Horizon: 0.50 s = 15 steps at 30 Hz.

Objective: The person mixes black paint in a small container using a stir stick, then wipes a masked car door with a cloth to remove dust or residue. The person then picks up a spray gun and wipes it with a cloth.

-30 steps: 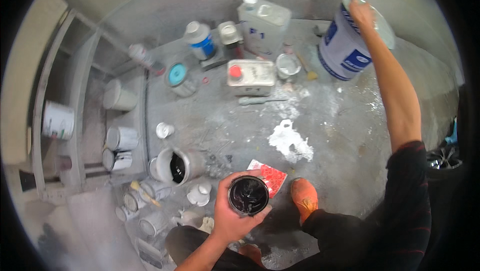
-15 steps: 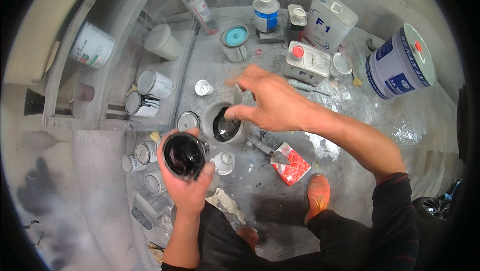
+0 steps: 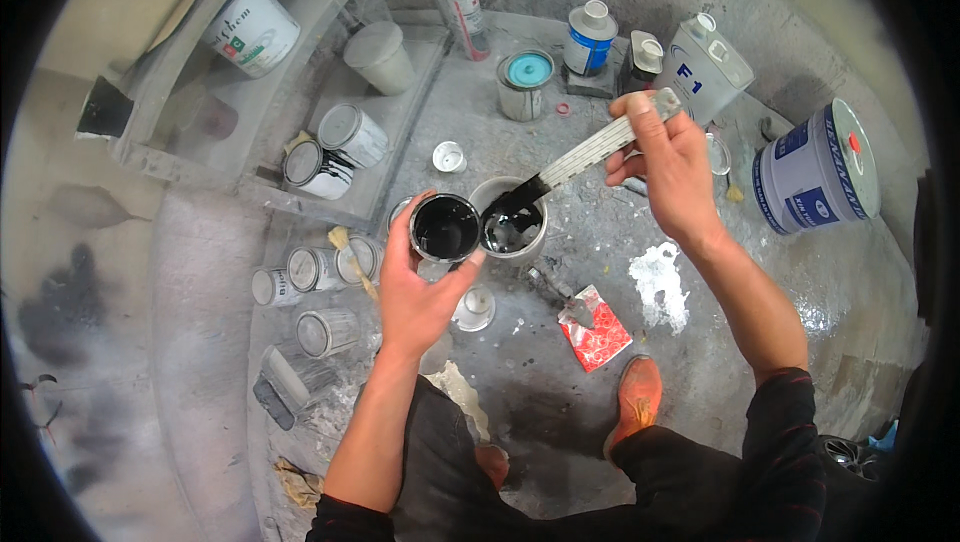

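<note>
My left hand (image 3: 425, 302) is wrapped round a small cup (image 3: 440, 260) of glossy black paint, its mouth turned up. Close against its right side stands a pale tub (image 3: 534, 248) with black liquid inside. Up and to the right, my right hand (image 3: 672, 157) grips a flat white mixing stick (image 3: 595, 149) with markings along it. The stick slants down to the left, and its black-coated end is in or just over the tub's mouth; I cannot tell if it touches the liquid.
A small white cup (image 3: 449, 157) stands behind the tub. Paint cans (image 3: 327, 333) line the left. A teal-topped can (image 3: 525, 92), a spray can (image 3: 465, 20) and metal solvent cans (image 3: 700, 72) stand at the back. A large drum (image 3: 815, 172) is at right, a red-and-white packet (image 3: 594, 330) in front.
My right hand has moved right and tilted the stick, so its length now shows. My left hand has brought the cup up and right, next to the tub. The view has shifted somewhat.
</note>
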### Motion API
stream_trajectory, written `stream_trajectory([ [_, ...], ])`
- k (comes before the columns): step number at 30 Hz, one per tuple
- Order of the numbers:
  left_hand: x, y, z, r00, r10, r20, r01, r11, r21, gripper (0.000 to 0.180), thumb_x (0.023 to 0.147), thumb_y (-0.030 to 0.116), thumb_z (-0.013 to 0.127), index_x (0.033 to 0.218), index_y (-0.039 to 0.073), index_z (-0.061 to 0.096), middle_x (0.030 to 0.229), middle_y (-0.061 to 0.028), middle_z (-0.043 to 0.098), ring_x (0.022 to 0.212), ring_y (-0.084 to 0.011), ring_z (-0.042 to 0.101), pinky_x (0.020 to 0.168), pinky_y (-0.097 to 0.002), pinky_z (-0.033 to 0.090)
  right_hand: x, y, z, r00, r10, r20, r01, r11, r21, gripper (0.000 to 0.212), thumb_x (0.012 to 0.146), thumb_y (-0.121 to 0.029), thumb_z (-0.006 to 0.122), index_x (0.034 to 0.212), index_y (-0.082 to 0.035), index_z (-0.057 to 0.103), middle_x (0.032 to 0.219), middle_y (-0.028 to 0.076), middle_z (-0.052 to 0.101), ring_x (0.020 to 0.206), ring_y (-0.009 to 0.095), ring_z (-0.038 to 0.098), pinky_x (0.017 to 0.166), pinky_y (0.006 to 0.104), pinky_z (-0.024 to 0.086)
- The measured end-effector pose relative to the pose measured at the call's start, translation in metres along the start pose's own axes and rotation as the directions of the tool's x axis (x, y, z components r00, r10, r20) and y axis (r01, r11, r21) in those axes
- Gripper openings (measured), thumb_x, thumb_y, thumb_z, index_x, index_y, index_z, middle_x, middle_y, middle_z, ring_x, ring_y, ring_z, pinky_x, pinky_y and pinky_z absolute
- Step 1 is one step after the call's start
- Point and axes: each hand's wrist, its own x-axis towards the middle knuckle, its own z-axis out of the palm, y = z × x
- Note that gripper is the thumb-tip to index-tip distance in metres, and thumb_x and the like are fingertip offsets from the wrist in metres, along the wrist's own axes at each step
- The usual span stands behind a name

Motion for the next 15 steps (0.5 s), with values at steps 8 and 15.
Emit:
stream_trajectory([
  [8, 0.003, 0.001, 0.003, 0.997, 0.069, 0.020, -0.071, 0.984, 0.162, 0.083, 0.080, 0.010, 0.088, 0.153, 0.002, 0.050, 0.137, -0.0125, 0.062, 0.127, -0.0231, 0.062, 0.108, -0.0365, 0.049, 0.008, -0.016, -0.013, 0.991, -0.046, 0.122, 0.017, 0.975, 0.223, 0.043, 0.113, -0.039, 0.055, 0.119, 0.002, 0.065, 0.097, 0.008, 0.068, 0.076, 0.014, 0.068, 0.063, 0.0309, 0.063],
  [15, 0.001, 0.002, 0.002, 0.988, 0.115, 0.101, -0.132, 0.974, 0.183, 0.080, 0.077, 0.010, 0.088, 0.150, 0.004, 0.055, 0.127, -0.0112, 0.063, 0.118, -0.0232, 0.064, 0.099, -0.0355, 0.052, 0.016, -0.047, 0.031, 0.624, -0.357, 0.696, 0.435, 0.898, 0.071, 0.009, 0.097, -0.007, 0.076, 0.104, -0.001, 0.074, 0.101, 0.005, 0.071, 0.087, 0.014, 0.068, 0.079, 0.0300, 0.055],
])
